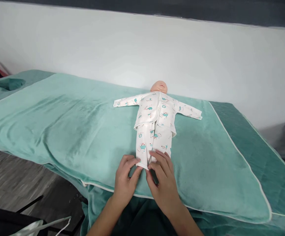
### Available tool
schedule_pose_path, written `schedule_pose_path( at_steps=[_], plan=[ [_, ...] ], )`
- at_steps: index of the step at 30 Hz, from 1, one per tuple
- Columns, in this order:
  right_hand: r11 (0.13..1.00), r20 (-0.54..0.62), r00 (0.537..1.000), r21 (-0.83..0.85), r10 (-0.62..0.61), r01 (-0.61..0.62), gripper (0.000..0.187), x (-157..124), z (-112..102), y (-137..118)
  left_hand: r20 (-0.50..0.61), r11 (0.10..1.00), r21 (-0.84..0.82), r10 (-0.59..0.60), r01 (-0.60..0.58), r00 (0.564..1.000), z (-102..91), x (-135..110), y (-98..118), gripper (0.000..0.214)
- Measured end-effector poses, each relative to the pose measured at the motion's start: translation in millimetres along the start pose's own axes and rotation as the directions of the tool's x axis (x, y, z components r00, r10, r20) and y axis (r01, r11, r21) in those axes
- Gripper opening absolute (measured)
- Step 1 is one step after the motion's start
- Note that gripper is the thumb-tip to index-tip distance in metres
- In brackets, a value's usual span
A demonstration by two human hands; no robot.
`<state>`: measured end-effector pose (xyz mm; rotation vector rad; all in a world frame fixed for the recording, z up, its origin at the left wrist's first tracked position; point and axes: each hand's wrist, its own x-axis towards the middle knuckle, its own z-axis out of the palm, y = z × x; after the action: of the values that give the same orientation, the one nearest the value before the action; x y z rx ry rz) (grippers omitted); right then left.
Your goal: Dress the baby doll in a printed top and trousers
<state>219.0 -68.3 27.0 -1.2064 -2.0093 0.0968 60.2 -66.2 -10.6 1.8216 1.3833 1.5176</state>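
A baby doll (pixel 154 121) in a white printed sleepsuit lies on its back on a teal towel (pixel 71 124), head towards the wall and arms spread out. My left hand (pixel 125 178) and my right hand (pixel 163 178) meet at the foot end of the suit. The fingers of both pinch the trouser cuffs (pixel 147 160) from either side. The doll's feet are hidden inside the cloth.
The towel covers a table with a darker teal cover (pixel 260 147) that runs along a white wall. A folded teal cloth (pixel 6 83) lies at the far left. Dark floor and a black object (pixel 7 219) are at lower left.
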Motion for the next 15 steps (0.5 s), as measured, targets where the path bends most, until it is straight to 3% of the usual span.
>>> schedule_pose_path(
  at_steps=[4,9,13,15],
  plan=[
    [1.0,0.018,1.0,0.015,-0.006,0.005,0.022,0,0,-6,-0.035,0.997,-0.05,-0.065,0.063,0.997,-1.7,-3,-2,0.02],
    [1.0,0.023,1.0,0.0,0.007,-0.007,0.027,-8,-3,-1,-0.039,0.998,0.055,0.019,-0.017,0.999,0.1,-10,-3,0.033],
    [0.994,-0.051,0.993,0.023,0.108,-0.107,0.043,-24,-6,9,-0.041,0.988,0.141,0.069,-0.062,0.997,8.5,-11,1,0.042],
    [0.983,-0.115,0.977,0.054,0.181,-0.176,0.042,-30,-8,13,-0.036,0.983,0.162,0.093,-0.086,0.995,12.1,-10,2,0.043]
  ],
)
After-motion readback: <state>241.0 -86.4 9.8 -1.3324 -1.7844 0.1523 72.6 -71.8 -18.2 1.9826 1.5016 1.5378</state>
